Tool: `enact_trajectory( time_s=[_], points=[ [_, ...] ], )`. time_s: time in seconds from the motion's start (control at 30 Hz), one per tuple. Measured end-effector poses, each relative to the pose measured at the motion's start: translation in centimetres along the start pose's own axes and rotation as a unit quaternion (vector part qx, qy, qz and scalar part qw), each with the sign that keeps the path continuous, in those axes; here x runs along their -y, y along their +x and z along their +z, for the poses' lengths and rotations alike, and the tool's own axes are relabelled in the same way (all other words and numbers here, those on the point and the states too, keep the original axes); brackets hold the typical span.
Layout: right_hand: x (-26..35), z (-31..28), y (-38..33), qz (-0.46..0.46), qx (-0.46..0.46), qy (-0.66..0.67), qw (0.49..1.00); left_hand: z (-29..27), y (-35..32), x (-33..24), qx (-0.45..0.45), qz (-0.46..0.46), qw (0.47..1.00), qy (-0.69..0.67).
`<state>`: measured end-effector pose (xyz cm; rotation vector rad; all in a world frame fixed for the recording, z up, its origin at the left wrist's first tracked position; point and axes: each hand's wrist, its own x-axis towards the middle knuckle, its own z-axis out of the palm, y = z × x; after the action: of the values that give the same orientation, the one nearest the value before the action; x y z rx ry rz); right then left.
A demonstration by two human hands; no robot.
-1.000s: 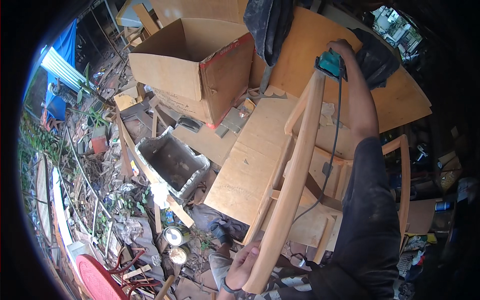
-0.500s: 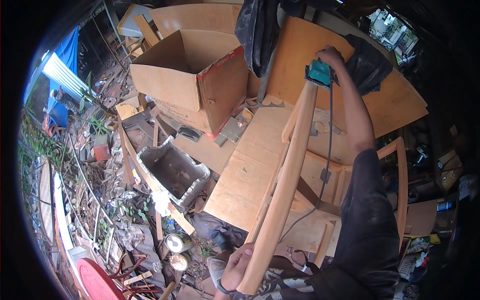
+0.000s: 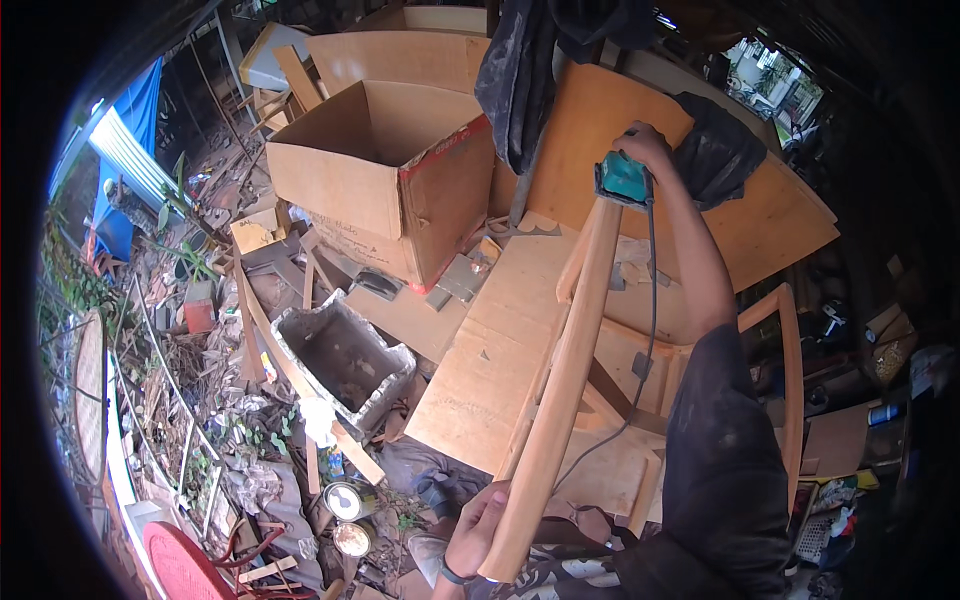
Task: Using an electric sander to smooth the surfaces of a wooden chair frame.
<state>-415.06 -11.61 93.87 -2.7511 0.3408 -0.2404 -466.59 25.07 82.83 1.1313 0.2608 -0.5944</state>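
R hand clenched on sander, now further up rail; L hand still grasping rail's near end.

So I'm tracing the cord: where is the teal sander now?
In the head view, upper right of centre: the teal sander sits under the right hand, on the far end of the long wooden rail.

A dark, dust-smeared short sleeve covers the right upper arm (the left wrist wears a dark band).

rail: bare wood, smooth, matt
sander: teal plastic, slight sheen
box: brown cardboard, matt
trough: rough grey concrete
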Motion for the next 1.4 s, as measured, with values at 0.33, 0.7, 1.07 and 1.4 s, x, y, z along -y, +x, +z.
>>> enact_trajectory(
  time_s=[0.33, 0.7, 1.07, 1.4],
  points=[
    [-1.0, -0.8, 2.4, 0.051, -0.035, -0.050, 0.997, 0.2, 0.2, -0.1, 0.028, 0.006, 0.999, -0.022],
    [6.1, -1.4, -11.8, 0.026, 0.013, -0.051, 0.998, -0.7, 1.9, 1.1, 0.136, 0.000, 0.986, -0.098],
    [9.7, -3.4, -28.4, 0.075, -0.022, 0.020, 0.997, -2.6, 6.2, 7.0, 0.190, -0.045, 0.972, -0.127],
    [11.0, -5.7, -43.3, 0.097, -0.069, 0.030, 0.992, -1.9, 6.6, 7.3, 0.176, -0.042, 0.973, -0.144]
  ],
)
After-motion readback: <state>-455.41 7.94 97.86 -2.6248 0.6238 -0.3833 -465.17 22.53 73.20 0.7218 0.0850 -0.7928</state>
